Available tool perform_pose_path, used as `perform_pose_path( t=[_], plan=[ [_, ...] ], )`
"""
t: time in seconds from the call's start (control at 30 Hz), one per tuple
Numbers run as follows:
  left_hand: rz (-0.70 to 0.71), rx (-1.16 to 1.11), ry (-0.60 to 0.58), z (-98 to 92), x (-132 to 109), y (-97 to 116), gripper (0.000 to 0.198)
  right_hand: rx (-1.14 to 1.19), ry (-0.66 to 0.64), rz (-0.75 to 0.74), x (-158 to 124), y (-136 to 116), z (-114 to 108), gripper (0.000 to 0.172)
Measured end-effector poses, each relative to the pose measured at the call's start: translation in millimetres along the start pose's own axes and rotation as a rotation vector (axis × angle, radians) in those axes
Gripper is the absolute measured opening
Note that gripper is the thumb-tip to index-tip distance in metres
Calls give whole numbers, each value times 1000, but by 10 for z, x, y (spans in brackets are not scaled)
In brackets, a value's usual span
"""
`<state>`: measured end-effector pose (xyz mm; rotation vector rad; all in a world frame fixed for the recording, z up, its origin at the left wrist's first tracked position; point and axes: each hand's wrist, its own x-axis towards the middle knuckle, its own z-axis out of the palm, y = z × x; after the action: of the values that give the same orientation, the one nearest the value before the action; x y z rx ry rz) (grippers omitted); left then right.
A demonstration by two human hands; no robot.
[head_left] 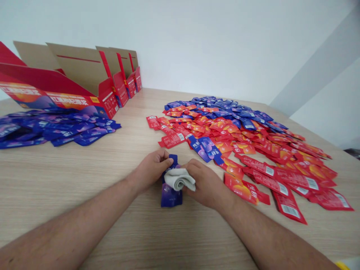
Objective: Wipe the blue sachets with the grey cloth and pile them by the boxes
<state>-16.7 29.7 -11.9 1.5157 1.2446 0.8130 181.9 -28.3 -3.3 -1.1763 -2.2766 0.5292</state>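
Observation:
A dark blue pouch [171, 197] with a purple print hangs upright, its narrow top uppermost, just above the front middle of the table. My left hand [153, 167] pinches this pouch near its top, thumb across the front. In my right hand [204, 182] is a rolled pale grey cloth [180, 179], which lies over the middle of the pouch and hides part of it. The fingertips of my right hand are behind the cloth, so whether they touch the pouch cannot be seen.
Red and orange pouches [264, 150] cover the right of the table, with blue pouches [219, 105] heaped behind them. A pile of blue pouches [62, 127] lies at the left. Behind it, several open red cartons [109, 103] stand in a row by the wall [197, 45].

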Motion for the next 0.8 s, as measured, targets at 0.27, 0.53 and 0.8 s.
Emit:
perform_pose_path(
  t=[0.27,0.53,0.8],
  plan=[
    [-1,7,-7,6,-16,25,25,0,-34,-12,2,-18,-1,27],
    [6,46,-28,1,-14,42,26,-12,-74,-60,16,-34,-9,24],
    [6,63,-40,1,-8,13,27,6,-77,-64,12,2,12,26]
  ],
)
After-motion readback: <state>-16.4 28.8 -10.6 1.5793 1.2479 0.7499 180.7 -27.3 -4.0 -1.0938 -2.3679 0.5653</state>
